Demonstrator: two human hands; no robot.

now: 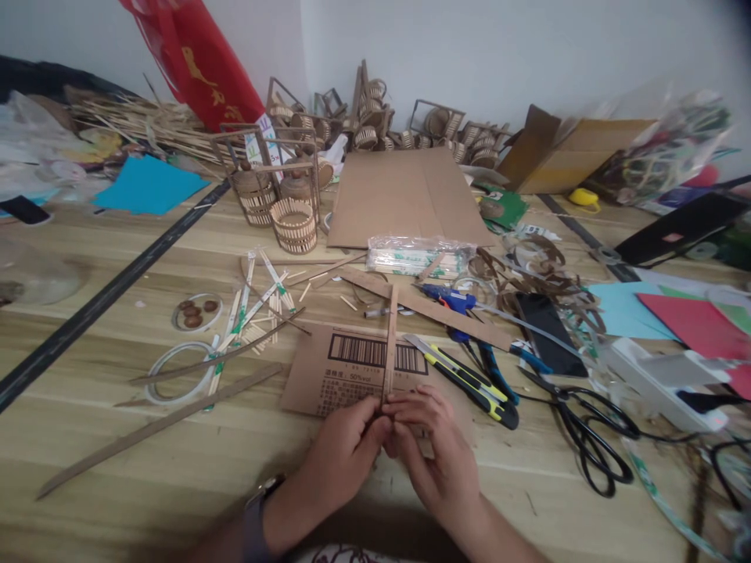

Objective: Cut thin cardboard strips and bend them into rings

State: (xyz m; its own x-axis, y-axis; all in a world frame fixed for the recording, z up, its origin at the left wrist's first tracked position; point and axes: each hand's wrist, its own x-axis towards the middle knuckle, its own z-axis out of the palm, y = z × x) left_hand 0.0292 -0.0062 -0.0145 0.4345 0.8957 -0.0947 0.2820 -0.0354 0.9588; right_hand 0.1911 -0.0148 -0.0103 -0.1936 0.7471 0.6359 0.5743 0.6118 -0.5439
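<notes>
Pointing lengthwise away from the fingers [418,404]: brown strip [390,336]

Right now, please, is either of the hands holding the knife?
No, the left hand and right hand hold a brown strip; the knife lies apart.

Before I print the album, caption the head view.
Both hands hold a thin brown strip above barcode-printed cardboard, beside a yellow-and-black utility knife.
</notes>
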